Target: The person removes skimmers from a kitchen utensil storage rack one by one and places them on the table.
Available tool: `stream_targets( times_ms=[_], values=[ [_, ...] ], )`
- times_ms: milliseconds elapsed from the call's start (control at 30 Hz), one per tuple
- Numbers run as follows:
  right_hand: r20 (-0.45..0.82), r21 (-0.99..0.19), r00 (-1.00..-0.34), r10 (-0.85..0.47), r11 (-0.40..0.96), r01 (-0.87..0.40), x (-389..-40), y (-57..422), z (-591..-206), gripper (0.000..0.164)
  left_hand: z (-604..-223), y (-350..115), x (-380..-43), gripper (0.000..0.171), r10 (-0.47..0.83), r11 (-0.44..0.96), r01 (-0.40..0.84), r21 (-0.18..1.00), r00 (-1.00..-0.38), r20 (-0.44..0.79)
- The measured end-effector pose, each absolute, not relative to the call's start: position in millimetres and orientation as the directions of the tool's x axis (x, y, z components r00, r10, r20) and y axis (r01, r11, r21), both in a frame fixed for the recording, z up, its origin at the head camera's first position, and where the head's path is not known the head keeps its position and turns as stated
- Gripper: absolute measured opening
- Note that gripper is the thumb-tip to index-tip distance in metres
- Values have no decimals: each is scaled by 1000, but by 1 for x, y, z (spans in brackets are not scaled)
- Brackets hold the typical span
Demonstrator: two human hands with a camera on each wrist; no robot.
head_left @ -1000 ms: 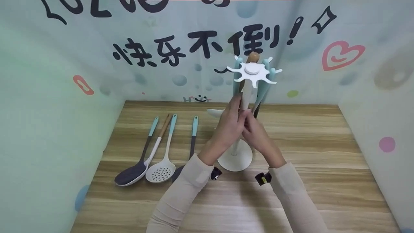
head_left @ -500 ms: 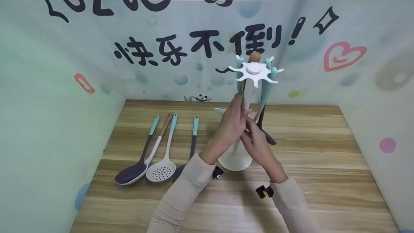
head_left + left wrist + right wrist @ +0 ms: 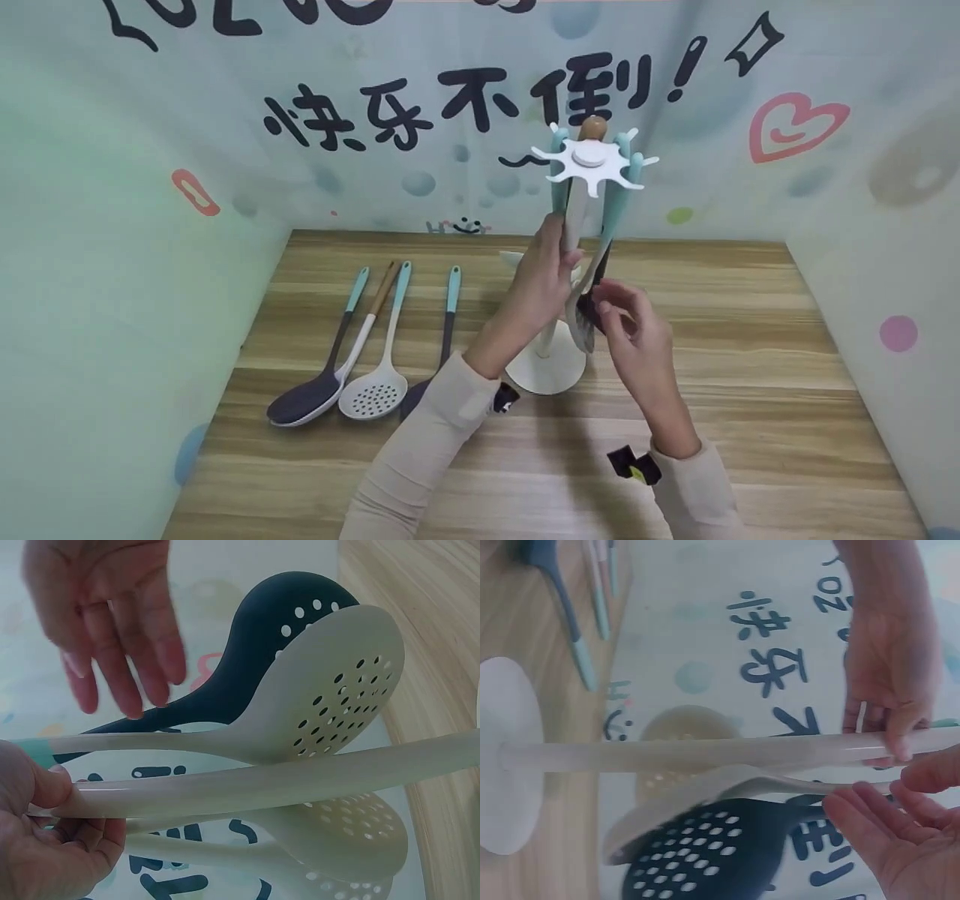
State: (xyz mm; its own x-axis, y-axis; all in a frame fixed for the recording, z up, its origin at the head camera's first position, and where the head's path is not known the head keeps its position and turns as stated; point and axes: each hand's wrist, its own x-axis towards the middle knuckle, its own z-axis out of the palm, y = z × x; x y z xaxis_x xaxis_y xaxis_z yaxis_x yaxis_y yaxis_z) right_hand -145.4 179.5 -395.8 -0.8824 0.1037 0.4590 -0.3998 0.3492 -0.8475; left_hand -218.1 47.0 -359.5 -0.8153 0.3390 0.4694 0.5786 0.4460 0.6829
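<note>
A white utensil stand with a star-shaped hook top (image 3: 589, 159) and round base (image 3: 546, 371) is upright. My left hand (image 3: 536, 300) grips its pole (image 3: 225, 787) below the top. Several turquoise-handled utensils and one with a wooden end hang from the hooks. On the right side hang a cream slotted skimmer (image 3: 345, 682) and a dark slotted skimmer (image 3: 251, 637) behind it. My right hand (image 3: 645, 337) is beside these, fingers loosely bent; in the left wrist view it holds nothing and appears apart from them. More pale skimmers (image 3: 360, 832) hang on the pole's other side.
On the wooden table (image 3: 750, 375) to the left lie a dark spoon (image 3: 304, 401) on a white wooden-handled one, a white skimmer (image 3: 373, 394), and a dark turquoise-handled utensil (image 3: 448, 330), partly behind my left sleeve. A printed backdrop (image 3: 480, 180) stands behind.
My right hand has moved off the pole area to the right and turned. The dark and cream skimmers have shifted on their hooks. My left hand stays on the pole.
</note>
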Motion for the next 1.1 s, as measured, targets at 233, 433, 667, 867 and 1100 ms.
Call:
stream_targets(
  times_ms=[233,433,667,867,1100],
  values=[
    [397,-877,-909,127,344,-335,-150,182,-382,33,-358,46,-218,75,334,455,570,684,-822,462],
    [339,-891,-930,144,368,-268,-150,178,-379,36,-358,46,-218,68,332,474,552,686,-834,441],
    [279,-904,-953,119,367,-219,-153,173,-381,41,-357,45,-217,60,344,464,539,703,-841,418],
    [264,-907,-965,14,343,-243,-162,171,-390,51,-357,43,-217,52,351,460,524,717,-849,395],
    [362,-870,-932,10,364,-334,-171,171,-402,51,-358,43,-217,58,346,441,537,719,-841,416]
  ],
)
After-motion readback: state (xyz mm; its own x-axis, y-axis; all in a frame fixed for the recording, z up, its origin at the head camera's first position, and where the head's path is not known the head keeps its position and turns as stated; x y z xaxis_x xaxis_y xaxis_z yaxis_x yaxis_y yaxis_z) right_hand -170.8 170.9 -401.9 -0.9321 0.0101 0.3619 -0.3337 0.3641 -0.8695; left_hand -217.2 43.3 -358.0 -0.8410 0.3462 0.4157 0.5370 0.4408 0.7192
